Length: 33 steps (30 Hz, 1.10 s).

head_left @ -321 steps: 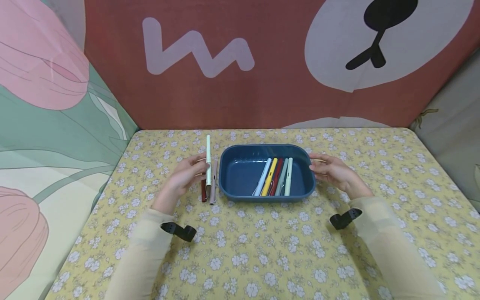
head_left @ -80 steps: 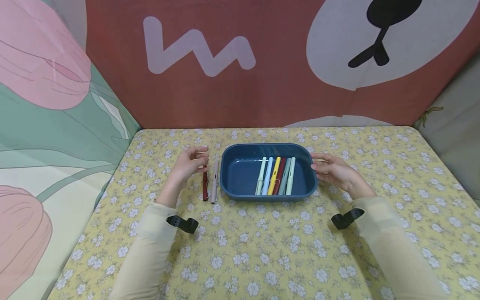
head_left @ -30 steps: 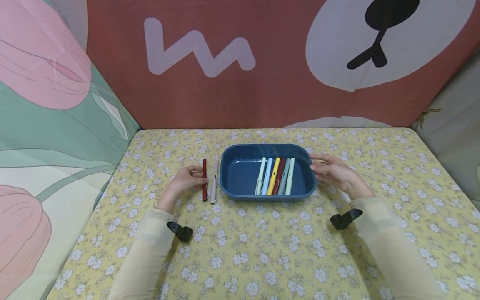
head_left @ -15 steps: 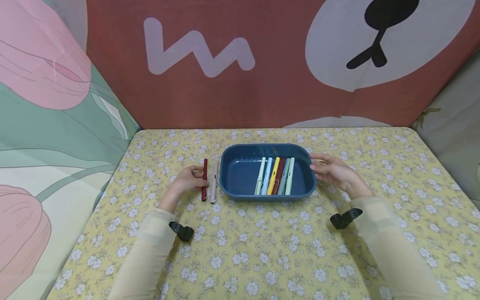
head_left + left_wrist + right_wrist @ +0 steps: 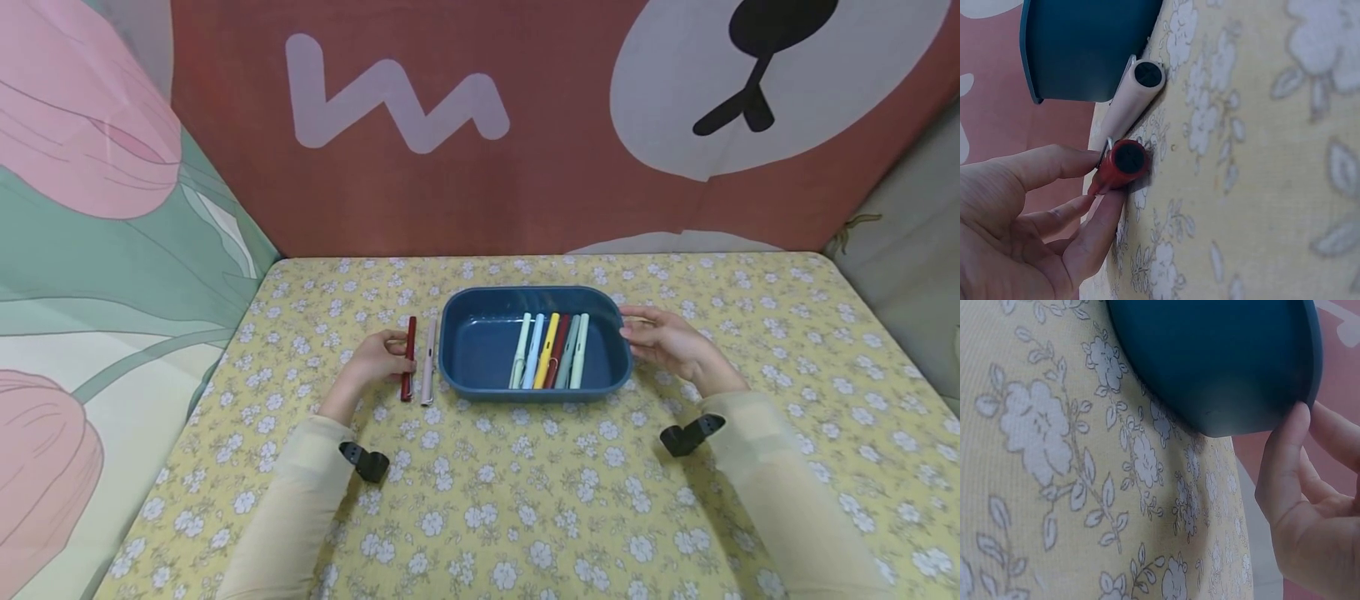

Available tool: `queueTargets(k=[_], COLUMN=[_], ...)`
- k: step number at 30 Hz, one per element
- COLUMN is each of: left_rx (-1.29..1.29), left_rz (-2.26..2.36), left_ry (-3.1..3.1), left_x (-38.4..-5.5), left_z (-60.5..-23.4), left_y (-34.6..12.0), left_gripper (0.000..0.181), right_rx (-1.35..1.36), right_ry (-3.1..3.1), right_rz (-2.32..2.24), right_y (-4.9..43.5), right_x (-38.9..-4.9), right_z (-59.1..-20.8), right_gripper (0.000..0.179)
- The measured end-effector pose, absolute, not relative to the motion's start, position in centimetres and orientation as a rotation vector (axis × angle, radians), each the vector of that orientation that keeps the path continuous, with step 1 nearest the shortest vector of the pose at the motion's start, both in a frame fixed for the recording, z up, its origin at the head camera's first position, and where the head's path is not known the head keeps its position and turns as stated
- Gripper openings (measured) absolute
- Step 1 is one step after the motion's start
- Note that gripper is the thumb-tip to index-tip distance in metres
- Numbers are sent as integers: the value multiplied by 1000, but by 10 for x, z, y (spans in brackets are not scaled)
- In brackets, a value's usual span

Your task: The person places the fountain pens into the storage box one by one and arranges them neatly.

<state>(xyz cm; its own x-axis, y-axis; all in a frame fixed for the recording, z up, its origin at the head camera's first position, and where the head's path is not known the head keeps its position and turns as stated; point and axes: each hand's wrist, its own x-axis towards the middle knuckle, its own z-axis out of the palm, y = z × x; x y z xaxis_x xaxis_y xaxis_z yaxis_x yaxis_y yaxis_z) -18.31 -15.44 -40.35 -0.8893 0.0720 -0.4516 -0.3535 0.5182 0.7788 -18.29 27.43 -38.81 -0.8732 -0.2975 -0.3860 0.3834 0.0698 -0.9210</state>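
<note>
My left hand (image 5: 373,360) pinches a dark red pen (image 5: 409,346) between thumb and fingers, left of the box. In the left wrist view the red pen's dark round end (image 5: 1130,156) faces the camera, close over the tablecloth. A pale pink pen (image 5: 428,367) lies beside it, next to the box. Inside the blue box (image 5: 480,393), several pens stand side by side toward the right, among them a yellow pen (image 5: 547,350) and a leftmost pale green pen (image 5: 521,350). My right hand (image 5: 671,346) touches the box's right end, thumb (image 5: 1288,434) against the outer wall near the rim.
A yellow flowered cloth (image 5: 517,492) covers the table. Behind it rises a red-brown fabric backdrop (image 5: 420,204), with printed fabric at the left side. The left part of the box floor (image 5: 480,346) shows bare.
The pale green pen that my left hand held earlier now lies leftmost in the box. Since then my left hand has lowered to the red pen and taken hold of it. My right hand stays put.
</note>
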Motion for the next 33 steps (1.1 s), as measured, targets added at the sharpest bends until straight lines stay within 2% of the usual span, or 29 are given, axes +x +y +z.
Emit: queueTargets(k=[15,33], left_rx=[-280,-263], left_rz=[1473,1734], left_ry=[2283,2215], left_x=[-183,-179], left_z=[-404,-392], left_y=[-160,-158], left_gripper=[59,60], right_rx=[98,71], right_ry=[1907,1918], right_rz=[-1829,-1814], right_y=[274,275], right_x=[-183,-184], right_z=[-390,-390], right_gripper=[43,48])
